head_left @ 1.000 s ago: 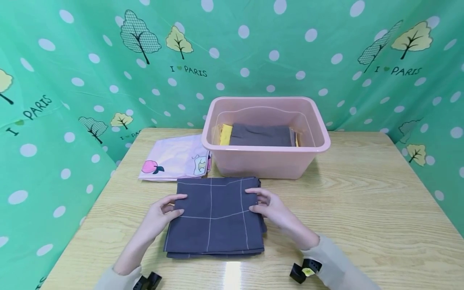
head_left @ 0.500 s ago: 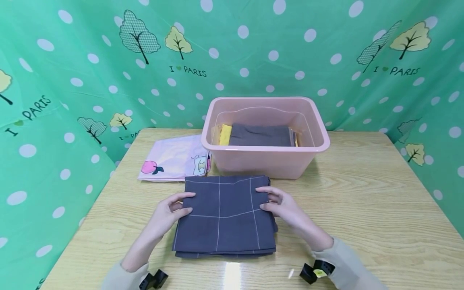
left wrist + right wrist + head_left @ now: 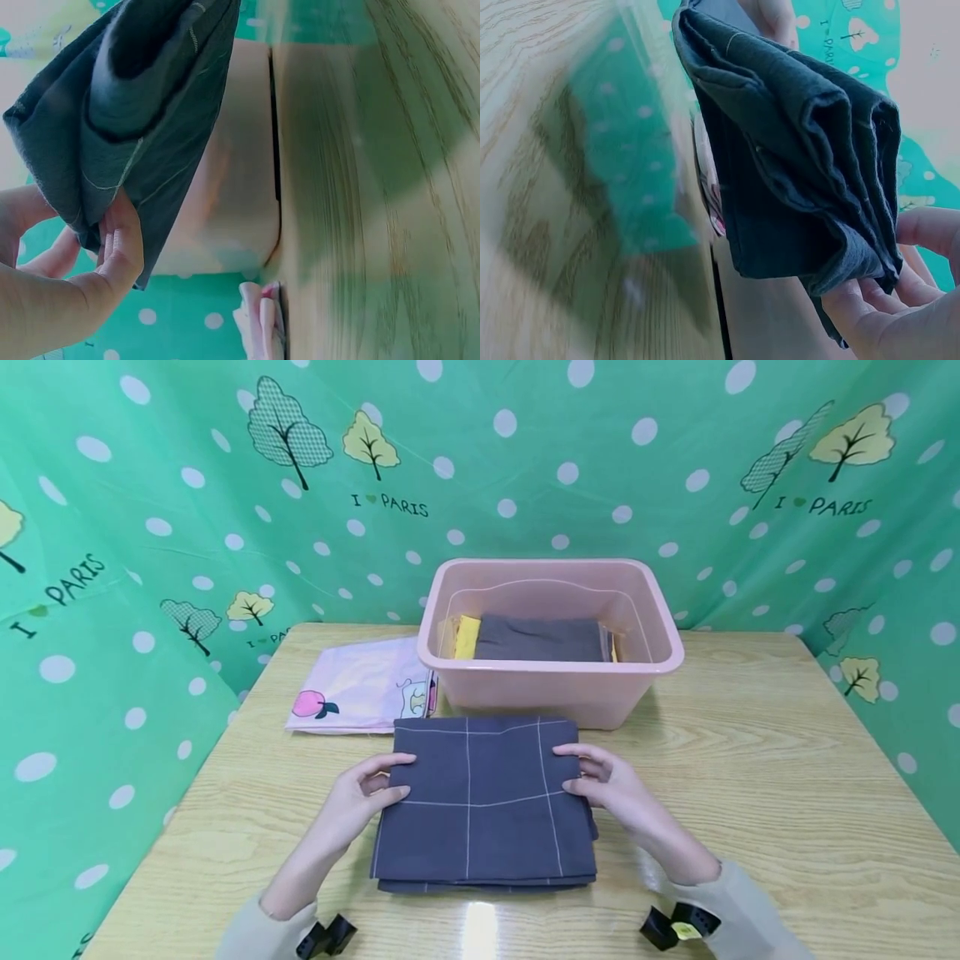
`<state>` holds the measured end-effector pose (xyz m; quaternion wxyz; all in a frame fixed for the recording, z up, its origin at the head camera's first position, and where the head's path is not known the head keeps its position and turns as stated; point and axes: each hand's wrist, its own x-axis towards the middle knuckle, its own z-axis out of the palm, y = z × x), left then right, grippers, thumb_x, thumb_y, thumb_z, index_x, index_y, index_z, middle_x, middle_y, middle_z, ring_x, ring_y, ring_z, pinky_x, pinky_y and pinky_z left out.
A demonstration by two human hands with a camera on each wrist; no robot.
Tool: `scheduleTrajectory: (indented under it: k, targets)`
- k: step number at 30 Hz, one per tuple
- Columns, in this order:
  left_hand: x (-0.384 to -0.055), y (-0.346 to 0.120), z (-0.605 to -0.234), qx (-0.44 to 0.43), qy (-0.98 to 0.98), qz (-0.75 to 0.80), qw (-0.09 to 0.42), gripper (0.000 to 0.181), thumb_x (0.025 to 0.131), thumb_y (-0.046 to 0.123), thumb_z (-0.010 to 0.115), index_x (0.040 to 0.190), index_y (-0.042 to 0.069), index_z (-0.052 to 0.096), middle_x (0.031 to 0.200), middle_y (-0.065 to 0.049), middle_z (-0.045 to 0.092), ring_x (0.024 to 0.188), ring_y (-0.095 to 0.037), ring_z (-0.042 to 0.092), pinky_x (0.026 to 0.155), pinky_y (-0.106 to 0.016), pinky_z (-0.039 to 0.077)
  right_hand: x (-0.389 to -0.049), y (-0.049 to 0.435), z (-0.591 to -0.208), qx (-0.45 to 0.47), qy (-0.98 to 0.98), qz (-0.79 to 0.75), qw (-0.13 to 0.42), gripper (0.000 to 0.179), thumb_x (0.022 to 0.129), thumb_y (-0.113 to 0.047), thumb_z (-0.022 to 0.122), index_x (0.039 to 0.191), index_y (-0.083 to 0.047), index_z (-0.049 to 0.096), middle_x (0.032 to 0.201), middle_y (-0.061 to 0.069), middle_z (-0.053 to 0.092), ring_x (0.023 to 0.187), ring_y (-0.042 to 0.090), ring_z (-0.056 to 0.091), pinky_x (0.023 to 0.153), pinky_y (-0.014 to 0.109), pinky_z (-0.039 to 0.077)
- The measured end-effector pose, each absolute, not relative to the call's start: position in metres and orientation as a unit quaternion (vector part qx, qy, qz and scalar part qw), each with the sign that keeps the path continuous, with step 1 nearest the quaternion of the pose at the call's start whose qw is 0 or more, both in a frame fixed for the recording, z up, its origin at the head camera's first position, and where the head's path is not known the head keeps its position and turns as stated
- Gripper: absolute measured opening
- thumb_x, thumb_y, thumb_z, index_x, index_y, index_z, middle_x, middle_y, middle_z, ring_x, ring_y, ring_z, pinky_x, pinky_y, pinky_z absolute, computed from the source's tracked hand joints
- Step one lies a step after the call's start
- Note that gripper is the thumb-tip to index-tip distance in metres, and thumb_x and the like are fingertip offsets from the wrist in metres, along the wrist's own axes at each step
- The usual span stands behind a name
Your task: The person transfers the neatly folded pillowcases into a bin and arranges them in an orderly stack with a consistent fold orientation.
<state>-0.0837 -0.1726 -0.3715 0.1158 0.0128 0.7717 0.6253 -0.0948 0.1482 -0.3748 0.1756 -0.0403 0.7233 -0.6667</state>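
A folded dark navy cloth with thin white grid lines (image 3: 483, 827) is held up over the table in front of the pink bin. My left hand (image 3: 352, 802) pinches its left side, thumb and fingers on the folded layers. On the opposite side, my right hand (image 3: 615, 789) grips the right edge in the same way. Several stacked folds of the cloth (image 3: 802, 150) show in the right wrist view, bunched near the fingertips. Part of the cloth (image 3: 150, 127) hangs loosely in the left wrist view. The fingers beneath the cloth are partly hidden.
Behind the cloth stands a pink plastic bin (image 3: 540, 697) holding a folded dark grey cloth (image 3: 540, 639) and a yellow one (image 3: 467, 637). A folded pale pink printed cloth (image 3: 367, 681) lies left of it. The wooden table (image 3: 780, 760) stretches right, with a green polka-dot curtain (image 3: 600, 518) behind.
Both hands have shifted to the right with the folded navy cloth between them, and it looks slightly larger and nearer. The bin and the pink cloth have stayed put.
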Motion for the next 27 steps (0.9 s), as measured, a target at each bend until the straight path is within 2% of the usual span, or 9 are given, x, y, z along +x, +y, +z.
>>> scheduleTrajectory:
  k: [13, 17, 22, 27]
  targets:
    - [-0.084, -0.167, -0.366, 0.017, 0.766, 0.635, 0.096, 0.039, 0.080, 0.006, 0.063, 0.117, 0.003, 0.054, 0.114, -0.014, 0.051, 0.085, -0.016, 0.056, 0.071, -0.026, 0.048, -0.092, 0.164, -0.367, -0.050, 0.734, -0.660, 0.152, 0.043, 0.080, -0.003, 0.058, 0.121, 0.000, 0.047, 0.101, 0.012, 0.058, 0.079, 0.013, 0.059, 0.066, 0.030, 0.050]
    - [-0.083, -0.167, -0.364, 0.017, 0.772, 0.631, 0.075, 0.037, 0.079, 0.004, 0.063, 0.116, 0.002, 0.055, 0.113, -0.010, 0.049, 0.084, -0.015, 0.054, 0.070, -0.024, 0.046, -0.091, 0.167, -0.365, -0.048, 0.733, -0.665, 0.138, 0.037, 0.079, -0.004, 0.060, 0.116, -0.008, 0.053, 0.098, 0.008, 0.059, 0.079, 0.013, 0.059, 0.066, 0.030, 0.050]
    - [-0.081, -0.167, -0.359, 0.018, 0.777, 0.627, 0.051, 0.036, 0.079, 0.004, 0.063, 0.114, 0.001, 0.056, 0.111, -0.005, 0.048, 0.085, -0.014, 0.050, 0.070, -0.021, 0.044, -0.088, 0.168, -0.361, -0.055, 0.733, -0.671, 0.104, 0.034, 0.078, -0.002, 0.062, 0.106, -0.021, 0.060, 0.092, -0.003, 0.062, 0.080, 0.009, 0.059, 0.068, 0.026, 0.049]
    - [-0.079, -0.167, -0.354, 0.025, 0.782, 0.622, 0.035, 0.035, 0.079, 0.005, 0.063, 0.113, 0.001, 0.057, 0.114, -0.003, 0.046, 0.088, -0.014, 0.046, 0.071, -0.020, 0.043, -0.084, 0.169, -0.356, -0.064, 0.736, -0.669, 0.079, 0.033, 0.078, -0.003, 0.064, 0.103, -0.024, 0.061, 0.091, -0.010, 0.062, 0.082, 0.009, 0.059, 0.069, 0.023, 0.048]
